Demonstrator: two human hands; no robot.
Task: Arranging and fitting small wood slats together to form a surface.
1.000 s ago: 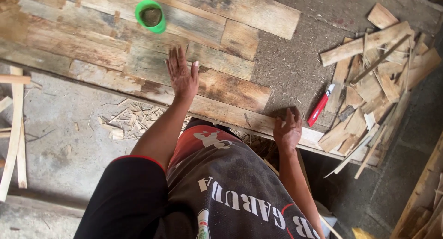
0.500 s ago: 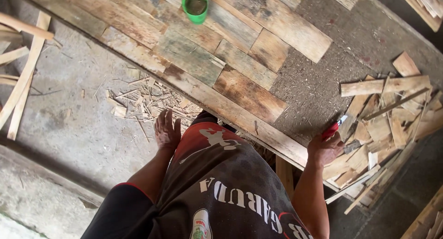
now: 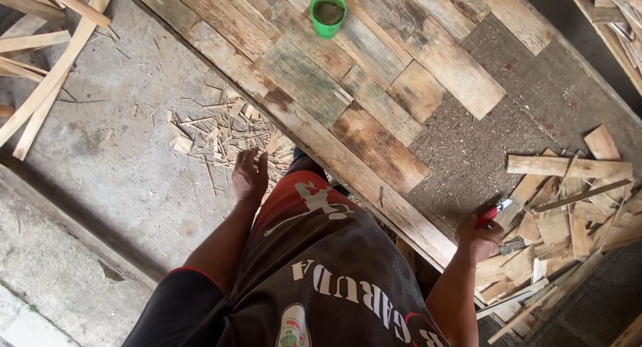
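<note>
Over on the left, long pale wood strips (image 3: 47, 86) are lying loose on the grey concrete floor (image 3: 127, 186), tossed aside as offcuts by the look of them. Next to them a heap of thin splinters and shavings (image 3: 221, 129) is sitting just off the panel's edge, likely where trimming waste falls. The person's left hand (image 3: 249, 175) is hanging over that heap with its fingers loosely spread, gripping nothing. In the middle, a big panel (image 3: 374, 146) of rough, weathered planks, brown, grey and greenish, is lying flat, fitted edge to edge like patchwork; part of its coarse chipboard backing (image 3: 481, 146) is showing bare. A small green cup (image 3: 328, 12) holding something dark is standing on the planks near the far edge. On the right, the right hand (image 3: 478, 238) is closing round a red-handled tool (image 3: 491, 213) at the panel's near edge, beside a pile of short cut boards (image 3: 568, 213), stacked within easy reach.
</note>
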